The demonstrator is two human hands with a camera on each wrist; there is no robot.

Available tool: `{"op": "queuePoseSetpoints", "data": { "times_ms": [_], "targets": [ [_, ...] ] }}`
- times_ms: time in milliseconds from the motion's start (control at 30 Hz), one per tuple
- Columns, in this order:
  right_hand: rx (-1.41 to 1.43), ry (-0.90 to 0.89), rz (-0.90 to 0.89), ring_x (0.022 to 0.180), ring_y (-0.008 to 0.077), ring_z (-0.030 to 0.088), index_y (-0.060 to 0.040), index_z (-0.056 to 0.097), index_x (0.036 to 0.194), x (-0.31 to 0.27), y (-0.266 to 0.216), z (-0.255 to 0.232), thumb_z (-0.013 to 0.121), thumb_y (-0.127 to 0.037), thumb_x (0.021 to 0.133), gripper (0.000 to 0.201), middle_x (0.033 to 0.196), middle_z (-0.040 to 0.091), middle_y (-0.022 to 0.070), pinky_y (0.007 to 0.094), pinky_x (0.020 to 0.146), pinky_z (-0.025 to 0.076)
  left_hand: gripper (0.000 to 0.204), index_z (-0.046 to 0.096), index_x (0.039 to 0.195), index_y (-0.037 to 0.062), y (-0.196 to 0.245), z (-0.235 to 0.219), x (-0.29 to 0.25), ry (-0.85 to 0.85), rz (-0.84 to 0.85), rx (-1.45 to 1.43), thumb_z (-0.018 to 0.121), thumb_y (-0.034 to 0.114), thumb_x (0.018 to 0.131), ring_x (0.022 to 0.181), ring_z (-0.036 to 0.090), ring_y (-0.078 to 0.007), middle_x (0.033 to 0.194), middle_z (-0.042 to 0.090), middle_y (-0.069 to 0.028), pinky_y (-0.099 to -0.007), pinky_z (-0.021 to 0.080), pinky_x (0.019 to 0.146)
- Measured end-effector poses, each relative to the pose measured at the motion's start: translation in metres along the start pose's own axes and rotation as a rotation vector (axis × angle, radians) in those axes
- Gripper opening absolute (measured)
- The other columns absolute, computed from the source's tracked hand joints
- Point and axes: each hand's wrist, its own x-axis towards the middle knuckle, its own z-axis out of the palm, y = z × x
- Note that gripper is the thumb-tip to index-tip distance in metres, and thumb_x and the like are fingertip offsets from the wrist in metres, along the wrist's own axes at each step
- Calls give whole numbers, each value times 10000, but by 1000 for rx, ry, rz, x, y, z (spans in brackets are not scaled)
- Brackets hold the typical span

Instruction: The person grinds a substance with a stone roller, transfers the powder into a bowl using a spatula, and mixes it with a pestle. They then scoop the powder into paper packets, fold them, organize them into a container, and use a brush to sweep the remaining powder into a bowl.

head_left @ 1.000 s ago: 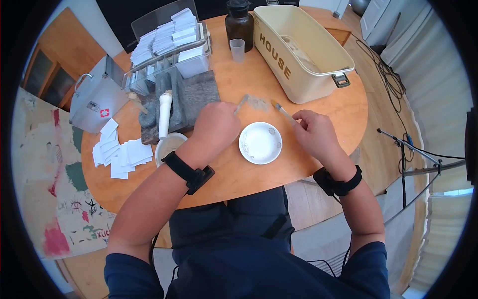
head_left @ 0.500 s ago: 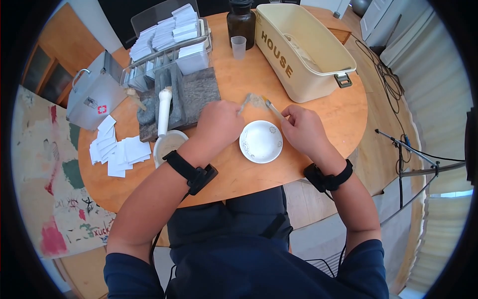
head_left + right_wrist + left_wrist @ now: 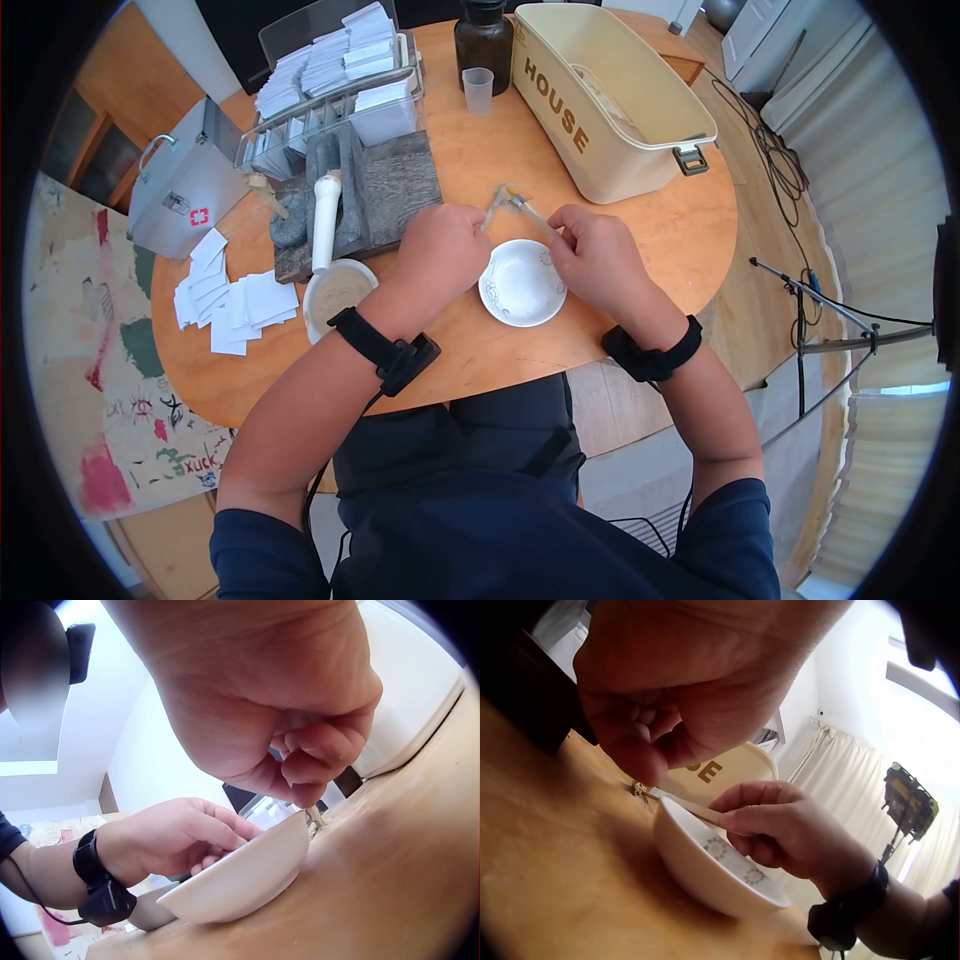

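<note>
My right hand (image 3: 597, 258) pinches the pale flat handle of a small brush (image 3: 534, 214), its tan bristles pointing away from me. Opposite it, my left hand (image 3: 445, 245) grips a thin, translucent strip (image 3: 492, 210); I cannot tell its kind. Brush tip and strip meet close over the table, at a small patch of greyish-tan crumbs (image 3: 639, 792). Just nearer to me sits a white bowl (image 3: 522, 288) with a grey floral pattern inside. In the left wrist view, the brush handle passes over the bowl's rim.
A cream HOUSE bin (image 3: 600, 165), dark jar (image 3: 484, 55) and small clear cup (image 3: 478, 92) stand behind. To the left are a stone slab (image 3: 405, 190), a white pestle-like rod (image 3: 325, 222), a bowl of powder (image 3: 338, 288), white paper packets (image 3: 265, 300) and a metal case (image 3: 180, 195).
My right hand has moved left with the brush, bringing its bristles across the crumbs to the translucent strip. The left hand has shifted slightly right. The bowl stays put.
</note>
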Motion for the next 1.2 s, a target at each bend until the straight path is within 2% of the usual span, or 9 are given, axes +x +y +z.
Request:
{"op": "queuePoseSetpoints", "data": {
  "times_ms": [167, 233, 333, 533, 867, 967, 1033, 1133, 1200],
  "targets": [
    [42, 57, 9, 647, 327, 668, 14, 671, 963, -1, 4, -6, 619, -95, 827, 182, 710, 675, 168, 404, 631, 535, 281, 720, 1035, -18, -2, 1, 1, 52, 30, -4, 595, 76, 801, 726, 699, -315, 825, 700, -218, -387, 558, 698],
    [70, 69, 32, 622, 315, 655, 13, 669, 961, -3, 3, -10, 615, -88, 827, 176, 692, 667, 157, 396, 610, 522, 285, 694, 1064, -65, 1, -2, 2, -61, -153, -190, 583, 44, 826, 695, 703, -220, 796, 711, -196, -337, 560, 631],
    [113, 92, 57, 581, 287, 632, 14, 665, 956, -6, 5, -13, 609, -75, 826, 168, 663, 653, 140, 381, 574, 498, 297, 661, 1111, -91, -1, -3, 2, -90, -212, -321, 565, 27, 856, 667, 671, -148, 793, 694, -146, -288, 546, 574],
    [163, 107, 87, 543, 222, 605, 15, 664, 949, -18, 4, -22, 609, -75, 836, 155, 638, 638, 114, 346, 543, 474, 300, 645, 1151, -71, 5, -25, -14, -115, -339, -606, 549, 27, 884, 605, 616, -128, 788, 651, -70, -275, 536, 555],
    [198, 121, 61, 505, 132, 545, 23, 663, 956, -43, -5, -31, 624, -58, 851, 138, 600, 598, 64, 284, 512, 442, 238, 660, 1099, -58, -1, -50, -61, -227, -351, -668, 550, 27, 906, 602, 597, -96, 748, 624, -30, -250, 520, 544],
    [205, 129, 51, 499, 126, 538, 27, 664, 956, -53, -8, -33, 626, -52, 851, 137, 596, 589, 60, 278, 502, 436, 225, 661, 1087, -58, -5, -45, -76, -210, -314, -671, 565, 53, 916, 592, 596, -88, 744, 631, -31, -261, 512, 535],
    [210, 135, 52, 495, 124, 533, 28, 665, 954, -59, -11, -34, 627, -48, 849, 135, 592, 583, 57, 277, 497, 433, 188, 662, 1042, -50, -8, -38, -85, -63, 63, -265, 588, 53, 903, 629, 643, -157, 777, 663, -86, -300, 522, 569],
    [198, 147, 43, 487, 121, 526, 30, 665, 951, -67, -14, -35, 627, -42, 848, 131, 584, 575, 56, 278, 490, 429, 177, 653, 1018, -29, -2, -31, -94, 115, 423, 41, 600, 19, 856, 693, 648, -256, 797, 638, -136, -356, 518, 603],
    [181, 150, 32, 483, 120, 524, 30, 666, 950, -71, -14, -35, 626, -40, 849, 129, 581, 572, 56, 279, 488, 428, 192, 650, 1013, -17, -1, -27, -101, 81, 426, 96, 597, 3, 829, 715, 629, -289, 796, 612, -142, -376, 512, 613]
  ]
}}
